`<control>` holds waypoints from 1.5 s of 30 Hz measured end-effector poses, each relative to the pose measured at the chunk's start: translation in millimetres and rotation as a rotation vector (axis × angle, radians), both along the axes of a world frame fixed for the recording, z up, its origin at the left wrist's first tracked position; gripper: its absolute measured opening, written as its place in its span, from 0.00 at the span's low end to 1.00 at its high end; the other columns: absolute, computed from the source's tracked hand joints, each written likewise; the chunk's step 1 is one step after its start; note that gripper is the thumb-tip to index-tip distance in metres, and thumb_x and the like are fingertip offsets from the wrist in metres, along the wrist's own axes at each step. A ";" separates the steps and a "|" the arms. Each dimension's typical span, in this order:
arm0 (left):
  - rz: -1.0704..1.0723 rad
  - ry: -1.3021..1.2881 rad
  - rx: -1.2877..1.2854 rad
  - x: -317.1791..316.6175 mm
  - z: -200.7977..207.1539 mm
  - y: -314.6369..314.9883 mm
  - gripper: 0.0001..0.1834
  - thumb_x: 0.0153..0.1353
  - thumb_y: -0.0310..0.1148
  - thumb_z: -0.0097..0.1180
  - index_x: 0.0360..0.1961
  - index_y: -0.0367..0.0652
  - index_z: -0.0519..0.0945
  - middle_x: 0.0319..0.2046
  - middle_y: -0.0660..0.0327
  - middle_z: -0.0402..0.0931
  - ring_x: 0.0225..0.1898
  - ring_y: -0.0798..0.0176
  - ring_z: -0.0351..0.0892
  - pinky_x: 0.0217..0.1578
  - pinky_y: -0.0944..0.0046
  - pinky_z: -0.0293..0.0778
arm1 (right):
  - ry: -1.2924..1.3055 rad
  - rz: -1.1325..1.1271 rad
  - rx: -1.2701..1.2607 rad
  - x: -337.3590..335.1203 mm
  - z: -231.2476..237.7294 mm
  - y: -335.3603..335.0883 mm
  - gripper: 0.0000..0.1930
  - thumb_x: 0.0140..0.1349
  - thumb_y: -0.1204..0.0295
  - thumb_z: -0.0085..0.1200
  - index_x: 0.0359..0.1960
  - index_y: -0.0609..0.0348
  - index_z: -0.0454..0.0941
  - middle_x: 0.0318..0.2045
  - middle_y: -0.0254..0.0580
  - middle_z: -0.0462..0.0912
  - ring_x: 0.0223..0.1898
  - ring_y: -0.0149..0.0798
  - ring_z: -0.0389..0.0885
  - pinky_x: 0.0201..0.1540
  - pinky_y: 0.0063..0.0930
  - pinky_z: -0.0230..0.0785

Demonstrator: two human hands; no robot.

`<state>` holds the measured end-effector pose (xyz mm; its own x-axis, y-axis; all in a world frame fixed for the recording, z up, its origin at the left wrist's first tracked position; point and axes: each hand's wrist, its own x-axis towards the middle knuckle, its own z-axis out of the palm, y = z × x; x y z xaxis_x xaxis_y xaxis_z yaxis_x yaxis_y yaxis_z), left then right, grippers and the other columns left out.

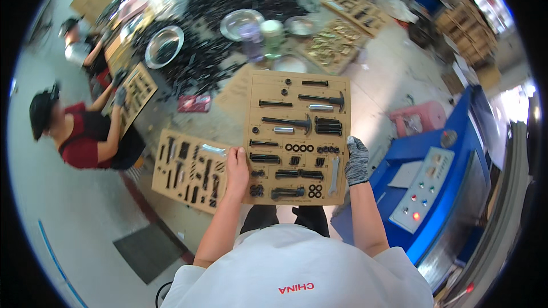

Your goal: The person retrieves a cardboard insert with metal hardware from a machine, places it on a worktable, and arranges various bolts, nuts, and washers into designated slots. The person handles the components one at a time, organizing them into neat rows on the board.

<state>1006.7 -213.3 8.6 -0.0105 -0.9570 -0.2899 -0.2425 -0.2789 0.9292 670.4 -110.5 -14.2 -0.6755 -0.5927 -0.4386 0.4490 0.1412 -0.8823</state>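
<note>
A flat brown cardboard board (260,85) is held out in front of my body. Its face carries black bolts (275,103), nuts and washers in printed spaces, along with two silver tubes, two black T-shaped hook pieces (288,121) and a silver wrench (334,177). My bare left hand (237,168) grips the board's left edge, thumb on the face. On the right edge, my right hand (358,161) in a grey glove is closed around the board. The fingers behind it are hidden.
A similar filled board (161,177) lies left of mine. Beyond is a table heaped with black parts (200,51), metal bowls (165,47) and a tray of brass-coloured pieces (333,45). Two people work at the left. A blue machine with a control panel (422,188) stands right.
</note>
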 end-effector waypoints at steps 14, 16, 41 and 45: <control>-0.840 0.016 -0.101 -425.5 34.4 98.3 0.17 0.75 0.39 0.45 0.46 0.34 0.77 0.40 0.53 0.80 0.43 0.58 0.77 0.49 0.59 0.72 | 0.133 -0.820 0.124 -236.7 84.8 323.5 0.14 0.67 0.66 0.64 0.48 0.64 0.84 0.37 0.38 0.86 0.35 0.30 0.79 0.40 0.27 0.74; -0.980 0.036 -0.171 -491.3 33.3 118.7 0.17 0.75 0.40 0.46 0.46 0.34 0.78 0.39 0.53 0.81 0.43 0.56 0.78 0.48 0.58 0.72 | 0.138 -0.926 0.084 -257.6 91.7 360.6 0.14 0.67 0.66 0.64 0.46 0.64 0.84 0.37 0.38 0.86 0.35 0.30 0.79 0.40 0.28 0.74; -1.912 0.094 -0.570 -1052.8 7.8 384.9 0.14 0.68 0.38 0.52 0.42 0.40 0.84 0.40 0.46 0.84 0.46 0.40 0.82 0.47 0.46 0.76 | 0.191 -1.897 0.297 -449.6 -28.4 557.5 0.18 0.68 0.59 0.58 0.47 0.64 0.84 0.44 0.48 0.87 0.42 0.43 0.84 0.44 0.40 0.76; -1.887 0.278 -0.407 -1085.3 -28.0 411.4 0.14 0.66 0.38 0.54 0.44 0.40 0.84 0.42 0.45 0.84 0.47 0.38 0.81 0.47 0.45 0.75 | 0.172 -1.906 0.325 -458.7 -27.1 562.9 0.18 0.68 0.59 0.58 0.47 0.64 0.84 0.44 0.48 0.87 0.42 0.44 0.84 0.44 0.40 0.76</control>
